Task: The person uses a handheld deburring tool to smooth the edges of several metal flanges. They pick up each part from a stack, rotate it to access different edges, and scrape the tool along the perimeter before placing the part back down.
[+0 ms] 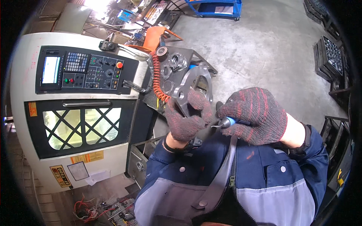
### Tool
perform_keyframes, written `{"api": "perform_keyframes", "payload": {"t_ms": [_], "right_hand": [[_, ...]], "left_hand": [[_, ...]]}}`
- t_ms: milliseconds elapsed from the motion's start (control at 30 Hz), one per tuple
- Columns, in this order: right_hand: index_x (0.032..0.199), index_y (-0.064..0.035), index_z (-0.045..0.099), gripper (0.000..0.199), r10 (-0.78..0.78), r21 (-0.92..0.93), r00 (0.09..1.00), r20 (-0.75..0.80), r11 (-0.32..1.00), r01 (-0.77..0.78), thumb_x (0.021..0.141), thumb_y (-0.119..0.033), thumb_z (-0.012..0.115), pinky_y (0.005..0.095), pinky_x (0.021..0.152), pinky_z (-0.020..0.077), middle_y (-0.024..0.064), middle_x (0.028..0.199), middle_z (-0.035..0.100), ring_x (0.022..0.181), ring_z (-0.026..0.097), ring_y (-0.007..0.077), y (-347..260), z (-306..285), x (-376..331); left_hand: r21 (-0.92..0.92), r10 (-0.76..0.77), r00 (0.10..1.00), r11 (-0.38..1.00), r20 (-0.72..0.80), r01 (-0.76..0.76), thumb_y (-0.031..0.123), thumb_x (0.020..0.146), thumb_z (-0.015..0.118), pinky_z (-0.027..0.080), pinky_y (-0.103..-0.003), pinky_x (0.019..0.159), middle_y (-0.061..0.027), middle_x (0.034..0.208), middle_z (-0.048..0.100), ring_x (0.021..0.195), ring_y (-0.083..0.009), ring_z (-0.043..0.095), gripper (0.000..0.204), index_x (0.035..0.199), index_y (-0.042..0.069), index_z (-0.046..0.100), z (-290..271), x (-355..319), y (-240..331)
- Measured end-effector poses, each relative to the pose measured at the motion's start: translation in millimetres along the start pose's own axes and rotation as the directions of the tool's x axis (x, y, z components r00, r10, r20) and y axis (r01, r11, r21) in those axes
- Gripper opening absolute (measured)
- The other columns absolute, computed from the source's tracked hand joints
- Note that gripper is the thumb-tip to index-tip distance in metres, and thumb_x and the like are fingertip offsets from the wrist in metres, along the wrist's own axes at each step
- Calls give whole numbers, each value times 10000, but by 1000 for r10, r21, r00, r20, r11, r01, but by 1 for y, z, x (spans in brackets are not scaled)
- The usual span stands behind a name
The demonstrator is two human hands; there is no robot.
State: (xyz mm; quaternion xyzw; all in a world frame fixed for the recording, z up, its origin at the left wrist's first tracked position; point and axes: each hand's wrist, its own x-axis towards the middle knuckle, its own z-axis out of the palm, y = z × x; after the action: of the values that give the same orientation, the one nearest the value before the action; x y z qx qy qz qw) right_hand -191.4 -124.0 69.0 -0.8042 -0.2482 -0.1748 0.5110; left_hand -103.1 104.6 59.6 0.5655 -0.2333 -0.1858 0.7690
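My left hand (188, 117), in a dark knit glove with red flecks, grips a grey metal flange (182, 94) by its near edge. The flange is a flat ring with lobes, a large central opening and smaller bolt holes, and it is held tilted up in front of my chest. My gloved right hand (256, 116) is closed around a deburring tool (228, 121) with a blue collar and a thin hooked metal tip. That tip points left toward my left hand and sits just apart from the flange. Most of the tool's handle is hidden in my glove.
Left stands a white machine with a control panel (83, 71) and a windowed door (81, 128). Beyond the flange, a metal table (194, 56) carries round metal parts (166, 71) and an orange coiled hose (155, 81). An orange chair (154, 37), blue cart (215, 9) and parts trays (332, 56) stand farther off.
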Motion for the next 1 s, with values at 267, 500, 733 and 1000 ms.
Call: {"api": "perform_keyframes", "payload": {"t_ms": [267,500,733,1000], "right_hand": [[1076,-108,724,318,-4,102,999,51,995,-1,840,-304,804,445,689,515,121,878,683,803,670,362,-1,8,3],[1092,-101,719,296,-4,158,995,104,987,-13,875,-292,783,437,726,534,123,916,698,832,684,361,1,9,4],[1095,-83,716,296,13,163,998,64,986,-23,884,-280,784,432,732,539,129,936,705,846,689,357,4,11,1],[1107,-58,707,279,244,76,969,-39,968,-241,870,-178,795,368,746,548,123,930,708,837,697,273,7,6,-1]], "left_hand": [[401,26,993,916,-116,23,71,732,808,530,-284,673,-11,796,688,734,-106,667,215,910,65,689,-2,-12,4],[498,45,992,867,-119,20,51,723,801,508,-298,638,-11,758,663,681,-130,639,200,870,73,667,1,-14,4],[-127,118,977,987,175,-97,420,945,656,443,-300,495,-6,603,526,496,-152,532,338,805,143,520,-4,-3,-6],[-564,77,980,825,183,41,701,1012,417,324,-314,415,12,508,412,379,-149,373,584,680,223,370,-8,6,2]]}}
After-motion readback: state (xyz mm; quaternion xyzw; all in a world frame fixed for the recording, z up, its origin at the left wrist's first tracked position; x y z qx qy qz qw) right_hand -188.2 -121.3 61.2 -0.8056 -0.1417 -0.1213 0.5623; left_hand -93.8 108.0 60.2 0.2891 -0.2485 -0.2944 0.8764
